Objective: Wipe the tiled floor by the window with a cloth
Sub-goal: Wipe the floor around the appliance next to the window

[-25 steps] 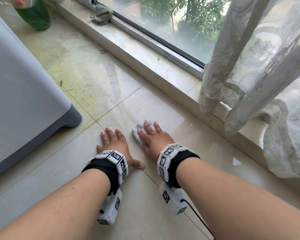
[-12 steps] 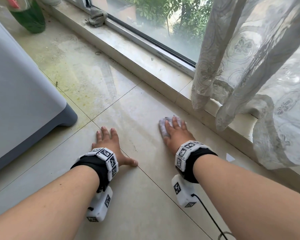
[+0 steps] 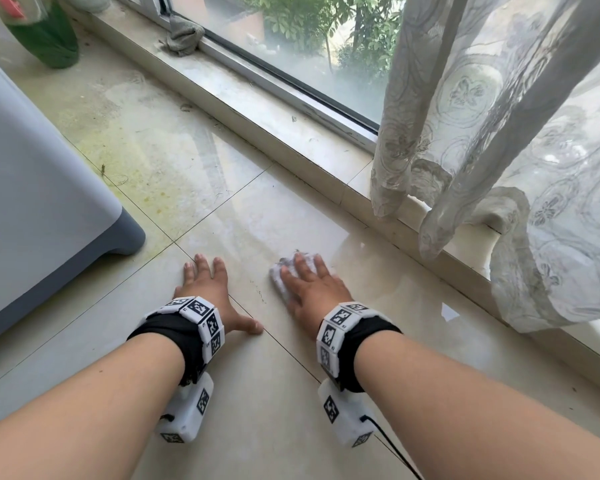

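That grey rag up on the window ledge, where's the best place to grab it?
I'd pinch the bunched hump of the grey rag from above, on the room side: it lies crumpled against the window frame, which blocks the far side.

Right hand [image 3: 313,289], seemingly flat, on cloth [image 3: 277,278]

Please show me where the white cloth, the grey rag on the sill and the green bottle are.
white cloth [image 3: 278,278], head view, its bare left edge.
grey rag [image 3: 182,35], head view, middle of its folds.
green bottle [image 3: 49,45], head view, its lower body.
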Demonstrator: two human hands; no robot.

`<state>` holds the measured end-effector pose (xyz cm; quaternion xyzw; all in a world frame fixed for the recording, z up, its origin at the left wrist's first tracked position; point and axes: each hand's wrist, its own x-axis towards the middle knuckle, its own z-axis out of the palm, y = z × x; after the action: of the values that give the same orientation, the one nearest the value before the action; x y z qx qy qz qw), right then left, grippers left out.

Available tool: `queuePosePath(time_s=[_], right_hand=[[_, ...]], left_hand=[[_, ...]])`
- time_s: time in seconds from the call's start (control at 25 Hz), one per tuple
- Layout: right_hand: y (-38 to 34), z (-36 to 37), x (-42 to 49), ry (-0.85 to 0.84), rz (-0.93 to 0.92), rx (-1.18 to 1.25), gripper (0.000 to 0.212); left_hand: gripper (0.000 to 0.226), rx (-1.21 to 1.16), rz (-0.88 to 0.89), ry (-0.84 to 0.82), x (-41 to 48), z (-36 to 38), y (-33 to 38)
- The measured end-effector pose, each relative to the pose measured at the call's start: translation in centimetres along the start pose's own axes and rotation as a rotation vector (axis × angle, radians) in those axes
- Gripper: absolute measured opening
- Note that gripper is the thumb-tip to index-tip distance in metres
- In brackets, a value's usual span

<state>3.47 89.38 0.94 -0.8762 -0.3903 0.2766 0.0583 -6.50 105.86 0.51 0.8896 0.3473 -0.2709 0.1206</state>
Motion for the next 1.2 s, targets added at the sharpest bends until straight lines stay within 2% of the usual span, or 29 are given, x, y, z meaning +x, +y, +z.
queuePosePath(time_s=[0.2, 0.4, 0.52, 0.64, 0.8, 0.92, 1.0, 1.04, 1.12, 1.2], right_hand=[[-2.6, 2.5, -0.2, -0.105, -0.137, -0.007, 0.058], [-0.9, 2.8, -1.0, -0.116, -0.177, 0.117, 0.048], [0.8, 2.5, -1.2, -0.021, -0.045, 0.223, 0.060], [1.6, 2.9, -1.6, 0.039, 0.059, 0.227, 0.065], [2.1, 2.8, -1.3, 0.091, 0.114, 0.251, 0.054], [2.0, 2.6, -0.6, 0.072, 0.185, 0.335, 0.043], [2.1, 2.6, -0.1, 0.055, 0.219, 0.410, 0.036], [2.3, 2.6, 0.1, 0.054, 0.234, 0.442, 0.034], [2.6, 2.7, 0.4, 0.052, 0.252, 0.478, 0.042], [2.9, 2.7, 0.8, 0.034, 0.232, 0.508, 0.061]], left_hand=[[0.141, -0.025, 0.041, 0.022, 0.8, 0.6, -0.1], [0.095, -0.087, 0.232, 0.067, 0.1, 2.0, 0.3], [0.063, -0.147, 0.312, 0.156, -0.4, 2.1, 0.8], [0.051, -0.132, 0.240, 0.158, 0.1, 1.6, 1.7], [0.055, -0.086, 0.059, 0.029, 1.6, 1.3, 2.9], [0.033, -0.091, 0.014, 0.000, 2.2, 0.9, 3.3], [0.016, -0.124, 0.050, 0.055, 2.1, 0.6, 3.6], [0.015, -0.156, 0.072, 0.088, 2.0, 0.5, 3.9], [0.014, -0.269, 0.105, 0.127, 1.9, 0.3, 4.6], [0.012, -0.428, 0.136, 0.117, 1.9, 0.0, 5.2]])
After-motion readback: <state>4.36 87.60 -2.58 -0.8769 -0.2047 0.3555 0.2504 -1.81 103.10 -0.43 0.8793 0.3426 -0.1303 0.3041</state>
